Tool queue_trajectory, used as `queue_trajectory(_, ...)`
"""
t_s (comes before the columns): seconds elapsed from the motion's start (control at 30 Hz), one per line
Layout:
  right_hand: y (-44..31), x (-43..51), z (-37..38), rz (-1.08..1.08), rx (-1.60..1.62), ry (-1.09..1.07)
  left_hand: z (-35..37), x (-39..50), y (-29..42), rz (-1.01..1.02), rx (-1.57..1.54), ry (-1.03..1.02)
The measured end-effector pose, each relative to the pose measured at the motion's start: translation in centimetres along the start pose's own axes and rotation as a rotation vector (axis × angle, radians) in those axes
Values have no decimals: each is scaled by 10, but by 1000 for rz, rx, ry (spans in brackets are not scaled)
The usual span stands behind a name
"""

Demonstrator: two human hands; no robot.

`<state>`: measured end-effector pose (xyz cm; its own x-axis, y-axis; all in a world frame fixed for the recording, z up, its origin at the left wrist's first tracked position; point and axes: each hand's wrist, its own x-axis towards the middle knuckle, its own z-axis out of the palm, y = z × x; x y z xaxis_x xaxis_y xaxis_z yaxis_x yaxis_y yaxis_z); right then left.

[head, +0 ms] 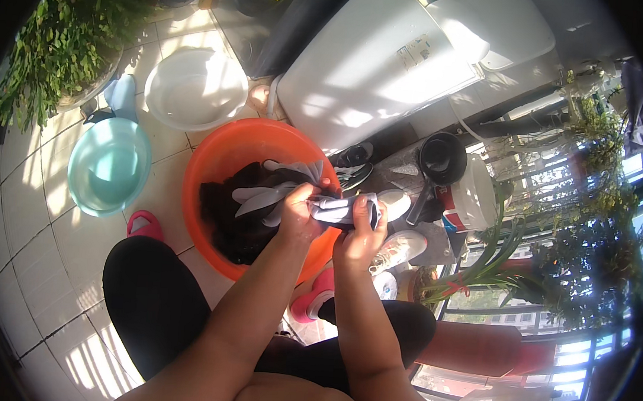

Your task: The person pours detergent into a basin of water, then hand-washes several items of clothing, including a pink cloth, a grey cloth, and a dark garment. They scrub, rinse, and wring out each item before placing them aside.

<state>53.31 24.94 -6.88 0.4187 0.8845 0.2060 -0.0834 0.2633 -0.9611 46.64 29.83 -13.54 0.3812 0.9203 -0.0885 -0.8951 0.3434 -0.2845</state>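
Note:
My left hand (298, 215) grips a wet-looking piece of dark clothing with pale grey trim (333, 211). My right hand (363, 231) holds the other end of the same bunched cloth, thumb on top. Both hands are above the right side of an orange plastic basin (192, 191). Pale strips of the fabric (263, 195) hang left of my left hand over the basin. Inside lies a heap of dark cloth (225, 216). Its lower part and any water beneath it are hidden.
A white basin (164, 94) and a teal basin (90, 184) stand on the tiled floor at left. Behind the orange basin is a white appliance (358, 74). Sneakers (402, 251), a black dipper (442, 156), a white bucket (478, 195) and plants (490, 262) crowd the right.

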Motion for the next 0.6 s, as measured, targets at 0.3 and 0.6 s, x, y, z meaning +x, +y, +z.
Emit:
queue_trajectory(0.3,106,68,-40,1117,-54,3,-46,2,15,148,1555,137)
queue_trajectory(0.6,114,29,-89,1249,227,-250,-27,10,26,142,589,391)
